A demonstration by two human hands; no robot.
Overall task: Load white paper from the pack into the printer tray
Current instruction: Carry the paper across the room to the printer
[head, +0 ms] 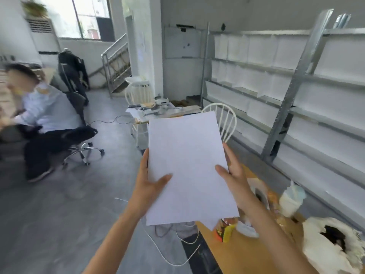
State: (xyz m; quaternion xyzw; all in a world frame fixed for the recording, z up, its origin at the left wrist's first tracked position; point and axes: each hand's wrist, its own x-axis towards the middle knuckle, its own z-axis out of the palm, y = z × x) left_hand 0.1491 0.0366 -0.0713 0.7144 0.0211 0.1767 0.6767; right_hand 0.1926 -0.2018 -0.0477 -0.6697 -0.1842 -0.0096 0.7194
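A stack of white paper (187, 167) is held up in front of me, tilted slightly, over the floor and the edge of a wooden table. My left hand (147, 184) grips its left edge, thumb on top and fingers behind. On the right edge, my right hand (235, 178) holds it the same way. No printer, printer tray or paper pack shows in this view.
A wooden table (246, 252) at lower right carries a cup (289, 200), colourful packets and a white bag (333, 246). Cables trail on the grey floor. Metal shelving (286, 80) lines the right wall. A cluttered small table with white chairs (223, 121) stands ahead. A seated person (45, 115) is at left.
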